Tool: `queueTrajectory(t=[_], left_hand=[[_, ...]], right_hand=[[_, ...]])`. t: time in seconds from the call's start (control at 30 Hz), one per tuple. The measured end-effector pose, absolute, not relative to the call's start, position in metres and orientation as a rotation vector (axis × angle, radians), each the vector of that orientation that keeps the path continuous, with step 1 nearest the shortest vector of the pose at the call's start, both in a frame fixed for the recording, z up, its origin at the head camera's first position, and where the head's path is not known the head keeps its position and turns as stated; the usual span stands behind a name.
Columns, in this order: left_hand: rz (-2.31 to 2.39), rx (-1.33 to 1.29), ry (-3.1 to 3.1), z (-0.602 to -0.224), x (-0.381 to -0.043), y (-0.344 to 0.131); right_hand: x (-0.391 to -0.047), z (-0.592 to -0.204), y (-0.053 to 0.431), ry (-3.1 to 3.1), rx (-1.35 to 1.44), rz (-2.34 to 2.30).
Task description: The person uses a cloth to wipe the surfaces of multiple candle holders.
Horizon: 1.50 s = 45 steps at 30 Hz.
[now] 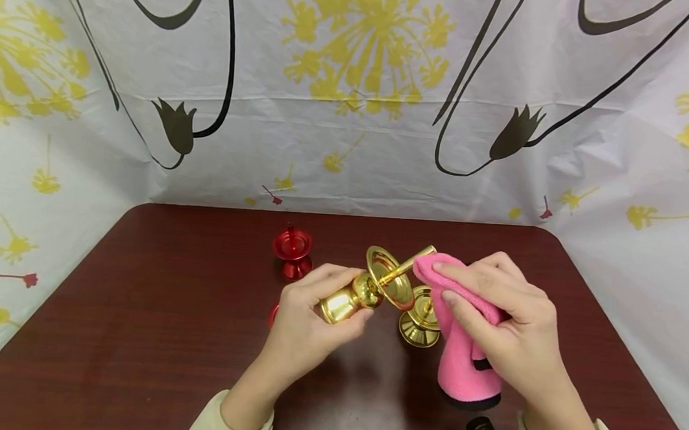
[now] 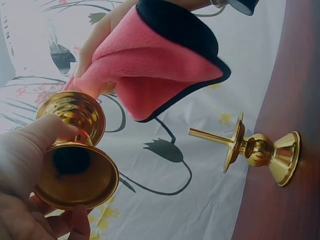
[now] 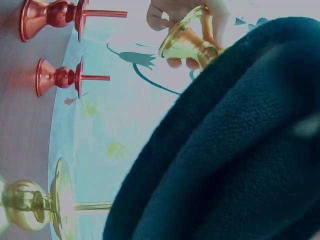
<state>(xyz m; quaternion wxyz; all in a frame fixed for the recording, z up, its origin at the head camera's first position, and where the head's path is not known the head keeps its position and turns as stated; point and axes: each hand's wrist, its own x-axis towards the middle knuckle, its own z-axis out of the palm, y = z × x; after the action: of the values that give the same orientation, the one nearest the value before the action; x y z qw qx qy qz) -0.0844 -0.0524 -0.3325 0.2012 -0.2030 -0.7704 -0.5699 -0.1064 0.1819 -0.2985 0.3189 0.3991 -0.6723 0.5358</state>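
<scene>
My left hand (image 1: 300,326) grips a shiny gold candlestick (image 1: 340,306) by its flared base, tilted so its thin stem points up and right. In the left wrist view the hollow underside of that candlestick (image 2: 75,192) faces the camera, the thumb across its narrow waist. A pink cloth (image 1: 467,371) with a black edge is pinched by my right hand (image 1: 514,315) between thumb and fingers. One folded end of it lies right at the stem's tip, while the rest hangs down. Behind the cloth, partly covered, a second gold candlestick (image 1: 417,332) stands upright on the table.
A red candlestick (image 1: 292,264) stands farther back on the dark wooden table (image 1: 141,308). Another red candlestick (image 3: 62,77) is mostly hidden behind my left hand in the head view. A white sheet (image 1: 347,157) with printed flowers hangs around the table's back and sides.
</scene>
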Motion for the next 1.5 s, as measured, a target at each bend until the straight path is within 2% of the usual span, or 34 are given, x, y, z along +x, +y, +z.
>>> queueTrajectory(t=[0.33, 0.47, 0.63, 0.93, 1.2, 1.5], left_hand=[[-1.602, -0.569, -2.125, -0.334, -0.085, -0.051], [-1.636, -0.58, -2.138, -0.335, -0.085, -0.049], [-1.642, -0.579, -2.139, -0.335, -0.085, -0.049], [-1.559, -0.605, -2.137, -0.333, -0.085, -0.052], [-1.418, -0.704, -2.12, -0.335, -0.083, -0.047], [-1.319, -0.671, -2.106, -0.337, -0.087, -0.045]], right_hand=[[-0.109, -0.299, 0.184, -1.722, 0.79, 1.549], [-0.109, -0.302, 0.185, -1.804, 0.766, 1.645], [-0.109, -0.306, 0.183, -1.852, 0.868, 1.749], [-0.112, -0.312, 0.183, -1.978, 1.106, 1.55], [-0.119, -0.312, 0.201, -2.019, 1.483, 1.653], [-0.119, -0.308, 0.206, -2.126, 1.504, 1.653]])
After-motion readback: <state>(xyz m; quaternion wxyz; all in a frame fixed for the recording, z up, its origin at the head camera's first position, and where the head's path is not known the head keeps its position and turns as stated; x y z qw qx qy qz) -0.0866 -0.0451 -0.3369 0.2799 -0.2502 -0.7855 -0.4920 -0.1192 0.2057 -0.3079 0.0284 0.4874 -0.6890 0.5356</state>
